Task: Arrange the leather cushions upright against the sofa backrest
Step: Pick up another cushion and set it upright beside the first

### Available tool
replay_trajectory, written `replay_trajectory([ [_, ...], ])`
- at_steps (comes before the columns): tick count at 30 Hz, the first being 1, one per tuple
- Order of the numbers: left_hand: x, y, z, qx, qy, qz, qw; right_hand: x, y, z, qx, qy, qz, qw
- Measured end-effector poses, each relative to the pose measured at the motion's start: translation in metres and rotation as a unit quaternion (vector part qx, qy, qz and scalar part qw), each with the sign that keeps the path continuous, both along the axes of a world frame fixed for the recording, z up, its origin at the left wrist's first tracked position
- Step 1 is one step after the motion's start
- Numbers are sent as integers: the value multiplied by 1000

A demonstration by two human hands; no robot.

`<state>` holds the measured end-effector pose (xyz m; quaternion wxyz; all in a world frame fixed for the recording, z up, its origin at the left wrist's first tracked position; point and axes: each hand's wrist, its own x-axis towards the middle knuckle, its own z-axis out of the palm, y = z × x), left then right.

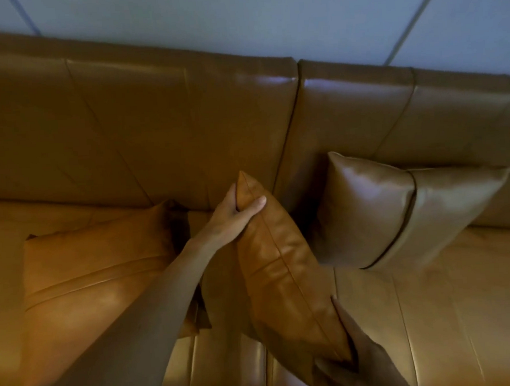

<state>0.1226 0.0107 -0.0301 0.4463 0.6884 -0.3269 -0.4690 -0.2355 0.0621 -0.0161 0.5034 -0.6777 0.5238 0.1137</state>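
I hold a tan leather cushion (282,268) on edge above the middle of the sofa seat, its seam facing me. My left hand (234,215) pinches its far top corner near the backrest (153,118). My right hand (356,353) grips its near bottom corner. A second cushion (95,286) lies flat on the seat to the left. A third cushion (398,205) leans upright against the backrest on the right.
The brown leather sofa fills the view, with its seat (448,300) on the right below the upright cushion. A pale wall (237,18) rises behind the backrest. The sofa's front edge runs along the bottom of the frame.
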Motion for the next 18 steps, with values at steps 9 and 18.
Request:
replay_trajectory([
  [9, 25, -1, 24, -51, -45, 139, 988, 46, -58, 34, -86, -166, -12, 982],
  [18, 83, 27, 16, -28, -87, 292, 952, 141, -170, 25, -303, -148, -72, 939],
])
